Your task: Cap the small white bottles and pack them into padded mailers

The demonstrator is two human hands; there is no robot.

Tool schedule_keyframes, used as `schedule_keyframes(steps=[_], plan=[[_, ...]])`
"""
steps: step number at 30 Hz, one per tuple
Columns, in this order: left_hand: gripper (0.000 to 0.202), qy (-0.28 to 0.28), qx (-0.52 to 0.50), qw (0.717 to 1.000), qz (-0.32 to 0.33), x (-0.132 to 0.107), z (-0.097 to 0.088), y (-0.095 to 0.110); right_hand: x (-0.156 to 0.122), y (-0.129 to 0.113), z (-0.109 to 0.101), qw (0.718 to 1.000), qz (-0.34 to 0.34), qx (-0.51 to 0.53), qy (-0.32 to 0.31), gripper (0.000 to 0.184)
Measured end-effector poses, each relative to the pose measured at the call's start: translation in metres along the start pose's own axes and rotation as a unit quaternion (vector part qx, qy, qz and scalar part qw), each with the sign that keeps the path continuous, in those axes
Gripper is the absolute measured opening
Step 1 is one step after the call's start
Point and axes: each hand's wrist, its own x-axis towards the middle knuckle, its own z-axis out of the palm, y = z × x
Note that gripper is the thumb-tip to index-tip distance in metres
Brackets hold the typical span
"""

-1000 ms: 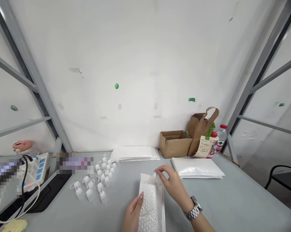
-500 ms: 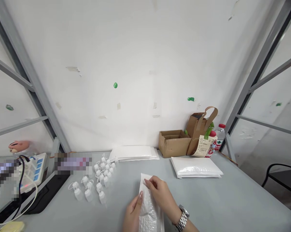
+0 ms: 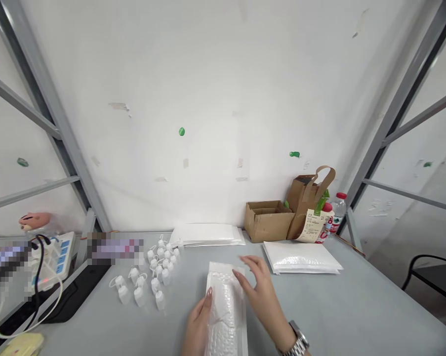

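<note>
At the far left, a yellow block is cut by the lower frame edge, below a white power strip with looping cables. A black slab slants along the left side of the grey tabletop, a pixelated patch over its far end. Next stand small white-capped bottles in a loose cluster; the nearer ones are spaced apart, the farther ones crowd toward a flat stack of white envelopes by the wall. A strip of tabletop separates the bottles from the left hand, whose thumb lies over the left edge of a bubble mailer, clamping it (its other fingers are largely hidden). The mailer is roughly upright in the view, front centre, its near end cut off by the frame. At its upper right corner is the right hand, thumb and forefinger spread with a gap between; whether the thumb touches the mailer I cannot tell. Tabletop stretches from that wrist to the right edge. Beyond, a cardboard box backs onto the wall, a second mailer stack lies before it, and a paper bag and red-capped bottle fill the far right corner.
</note>
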Motion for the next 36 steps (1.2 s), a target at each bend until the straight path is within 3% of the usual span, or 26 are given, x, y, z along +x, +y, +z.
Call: schedule_keyframes(steps=[2, 6, 11, 15, 19, 24, 26, 33, 36], plan=[[0.061, 0.006, -0.013, 1.0, -0.026, -0.001, -0.001, 0.001, 0.003, 0.01, -0.002, 0.997, 0.069, 0.026, -0.029, 0.043], [0.064, -0.063, -0.015, 0.997, -0.033, 0.001, -0.001, -0.007, 0.003, 0.026, 0.001, 0.958, 0.165, 0.123, -0.198, 0.042], [0.063, -0.171, 0.064, 0.983, 0.001, 0.006, -0.002, -0.025, 0.0, 0.022, -0.007, 0.939, 0.146, 0.245, -0.195, 0.046], [0.064, -0.196, 0.082, 0.977, -0.002, 0.009, -0.005, -0.029, -0.005, 0.018, -0.017, 0.896, 0.21, 0.303, -0.246, 0.054], [0.063, -0.181, 0.118, 0.976, 0.003, 0.009, -0.002, -0.025, -0.007, 0.021, -0.019, 0.89, 0.233, 0.323, -0.22, 0.056], [0.057, -0.162, 0.145, 0.976, 0.02, 0.005, 0.006, -0.021, -0.005, 0.023, -0.017, 0.917, 0.238, 0.266, -0.178, 0.031], [0.056, -0.145, 0.162, 0.976, 0.03, 0.004, 0.008, -0.021, -0.007, 0.024, -0.016, 0.922, 0.256, 0.238, -0.168, 0.033], [0.057, -0.024, 0.237, 0.969, 0.068, 0.008, 0.009, -0.022, -0.022, 0.016, -0.015, 0.925, 0.222, 0.197, -0.235, 0.029], [0.058, 0.011, 0.233, 0.968, 0.09, 0.009, 0.009, -0.021, -0.025, 0.015, -0.015, 0.916, 0.248, 0.21, -0.234, 0.032]])
